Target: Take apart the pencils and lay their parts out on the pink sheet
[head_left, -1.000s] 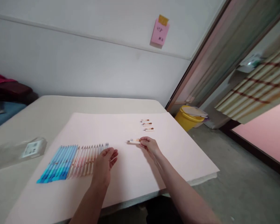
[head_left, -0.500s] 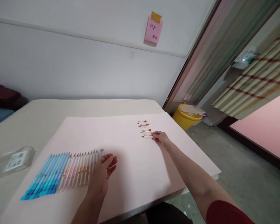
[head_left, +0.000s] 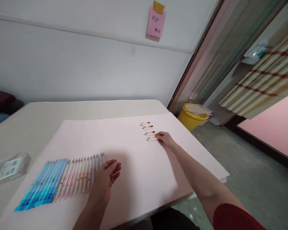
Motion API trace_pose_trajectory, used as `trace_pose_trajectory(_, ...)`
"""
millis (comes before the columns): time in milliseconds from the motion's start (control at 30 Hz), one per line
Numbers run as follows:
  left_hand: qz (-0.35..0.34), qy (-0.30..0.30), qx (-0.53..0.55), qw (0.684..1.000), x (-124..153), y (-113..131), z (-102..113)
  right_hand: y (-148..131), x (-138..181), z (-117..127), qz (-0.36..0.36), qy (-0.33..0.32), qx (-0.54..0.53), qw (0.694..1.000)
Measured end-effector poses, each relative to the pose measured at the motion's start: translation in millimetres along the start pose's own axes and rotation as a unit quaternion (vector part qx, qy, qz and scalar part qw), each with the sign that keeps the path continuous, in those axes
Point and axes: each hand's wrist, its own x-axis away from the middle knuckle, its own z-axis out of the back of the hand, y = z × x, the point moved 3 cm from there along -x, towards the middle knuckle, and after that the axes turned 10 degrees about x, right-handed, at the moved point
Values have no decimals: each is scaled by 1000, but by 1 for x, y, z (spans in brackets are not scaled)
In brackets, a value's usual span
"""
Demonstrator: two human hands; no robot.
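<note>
Left hand (head_left: 108, 176) loosely curled; right hand (head_left: 166, 139) pinching slim white, dark-tipped pen (head_left: 152, 139).
Row of slim blue, pink and grey pens (head_left: 63, 179), left hand beside it, nothing visibly held. White pen on pale pink sheet (head_left: 124, 137), just nearside of three similar brown-ended pens (head_left: 147, 127), gripped at rear. Probably light, stiff, slick; mid-barrel grip steadier.

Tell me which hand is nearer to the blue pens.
Left. The left hand is to the right of the blue pens, with pale pens between. The right hand is farther right and farther back, holding one end of a small white pen.
</note>
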Motion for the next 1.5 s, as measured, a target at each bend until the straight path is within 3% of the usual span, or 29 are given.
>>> trace_pose_trajectory(300,4,-2,9,1000,5,4,0,-11,12,1,39,78,96,992)
trace_pose_trajectory(467,4,-8,19,1000,6,8,1,-10,35,9,44,162,148,975)
trace_pose_trajectory(600,2,-10,8,1000,8,5,0,-13,61,-5,48,184,165,968)
trace_pose_trajectory(733,-9,-52,-65,996,15,-2,-7,-34,90,-47,76,124,160,976)
trace_pose_trajectory(933,-33,-127,-179,975,24,-7,-13,-92,144,-108,148,-2,107,983)
trace_pose_trajectory(1100,-158,-114,-311,930,19,22,0,-123,177,-132,139,-29,44,989)
trace_pose_trajectory(1200,-237,-13,-411,880,18,42,15,-123,186,-143,124,-40,20,991)
trace_pose_trajectory(1267,-251,13,-453,855,18,45,24,-115,189,-149,103,-52,14,993)
trace_pose_trajectory(1400,-224,-35,-508,831,19,28,33,-97,188,-157,61,-63,-4,996)
trace_pose_trajectory(1500,-234,-54,-559,794,16,14,32,-92,188,-161,58,-77,-18,995)
